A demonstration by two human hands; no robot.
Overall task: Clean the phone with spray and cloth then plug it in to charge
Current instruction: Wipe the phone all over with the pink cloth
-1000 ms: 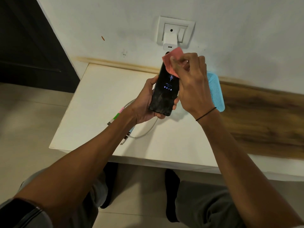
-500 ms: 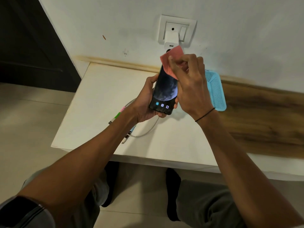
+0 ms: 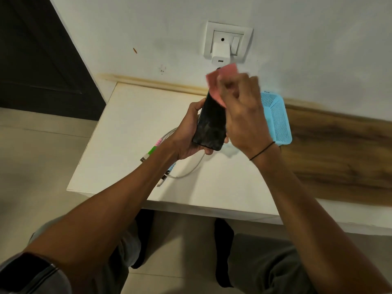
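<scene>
My left hand (image 3: pixel 188 132) grips a black phone (image 3: pixel 210 126) from its left side, holding it above the white table (image 3: pixel 118 132) with the dark screen facing me. My right hand (image 3: pixel 244 115) pinches a pink cloth (image 3: pixel 220 81) against the top of the screen; hand and cloth are motion-blurred. A white charging cable (image 3: pixel 182 172) with coloured wraps lies on the table under my left wrist. A white charger (image 3: pixel 220 55) sits in the wall socket (image 3: pixel 228 42) just above the cloth. No spray bottle is in sight.
A light blue perforated basket (image 3: pixel 277 117) stands on the table behind my right hand, against the wall. The table's right part is wood-grained (image 3: pixel 339 149). A dark door (image 3: pixel 38 60) is at the left. My knees are below the table's front edge.
The phone's screen, lit earlier, has gone dark. My right hand with the cloth keeps rubbing at the top of the screen. The left hand holds the phone in about the same place.
</scene>
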